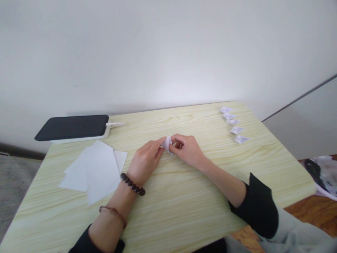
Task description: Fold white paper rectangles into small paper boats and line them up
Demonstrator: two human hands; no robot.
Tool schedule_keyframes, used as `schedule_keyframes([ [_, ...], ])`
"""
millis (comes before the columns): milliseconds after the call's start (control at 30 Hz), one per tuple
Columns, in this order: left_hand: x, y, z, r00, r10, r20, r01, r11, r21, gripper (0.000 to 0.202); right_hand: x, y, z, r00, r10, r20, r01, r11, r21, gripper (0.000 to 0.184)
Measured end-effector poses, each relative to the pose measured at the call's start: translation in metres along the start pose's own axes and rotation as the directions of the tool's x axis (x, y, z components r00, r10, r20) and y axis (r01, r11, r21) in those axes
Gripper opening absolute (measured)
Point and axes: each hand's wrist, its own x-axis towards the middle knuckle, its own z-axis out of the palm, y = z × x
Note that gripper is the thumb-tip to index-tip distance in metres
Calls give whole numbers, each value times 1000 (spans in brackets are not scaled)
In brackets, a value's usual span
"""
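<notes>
Starting nearest the wearer, we record a dark sleeve pushed up the right forearm. On the left wrist we note a thin cord bracelet and, just behind the left hand, a dark bead bracelet. Both hands lie low over the pale wooden table and meet fingertip to fingertip. The left hand pinches a small white folded paper piece between thumb and forefinger. The right hand grasps the same piece from the opposite side, its fingers curled in around it. The piece sits between the two sets of fingertips, close to the table surface; we cannot tell whether it touches the wood. To the left of the left hand, near the wrist, loose white sheets lie flat and overlapping. Beyond these, further left of the left hand, a dark phone lies flat on a white base at the table's back edge, with a white plug at its right end. Beyond and to the right of the right hand, well apart from it, five small folded shapes lie in a row near the far corner. A plain pale wall stands behind the table.
</notes>
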Motion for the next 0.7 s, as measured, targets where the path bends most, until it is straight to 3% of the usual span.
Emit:
schedule_keyframes([
  [133,1,2,-1,998,70,-6,-70,997,21,23,1,0,0,999,-32,-2,32,998,-57,7],
  [300,-1,1,-1,997,74,2,-74,995,70,24,1,-1,0,999,-30,-20,29,997,-75,5],
  [500,-3,-2,-2,998,48,46,-53,991,121,27,-2,-2,2,999,41,-25,-41,999,-1,15],
  [700,-2,-2,-4,997,11,74,-20,992,126,31,-1,-2,-1,998,60,6,-61,991,117,12],
])
